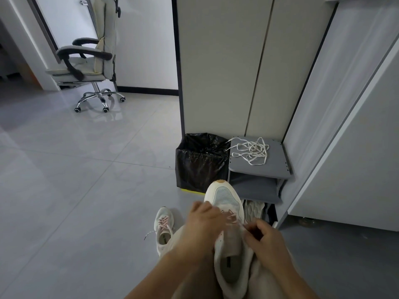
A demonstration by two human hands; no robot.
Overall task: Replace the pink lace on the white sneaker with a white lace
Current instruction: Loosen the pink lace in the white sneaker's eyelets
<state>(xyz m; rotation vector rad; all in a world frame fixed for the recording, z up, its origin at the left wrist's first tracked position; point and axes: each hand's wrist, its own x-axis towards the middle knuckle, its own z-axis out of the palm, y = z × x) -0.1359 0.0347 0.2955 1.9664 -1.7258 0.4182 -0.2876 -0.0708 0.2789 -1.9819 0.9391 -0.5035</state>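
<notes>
A white sneaker [226,203] with a pink lace [232,217] lies on my lap, toe pointing away. My left hand [203,223] grips its left side by the eyelets, fingers curled over the upper. My right hand [265,238] pinches the lace at the sneaker's right side, near the tongue. A loose white lace [251,151] lies tangled on top of a grey shoe rack [278,167]. A second white sneaker [164,229] with a pink lace stands on the floor to the left of my leg.
A bin lined with a black bag [200,160] stands left of the rack. Another shoe [254,209] sits on the rack's bottom shelf. An office chair [90,59] stands far back left on the grey tiled floor. Cabinets rise behind and to the right.
</notes>
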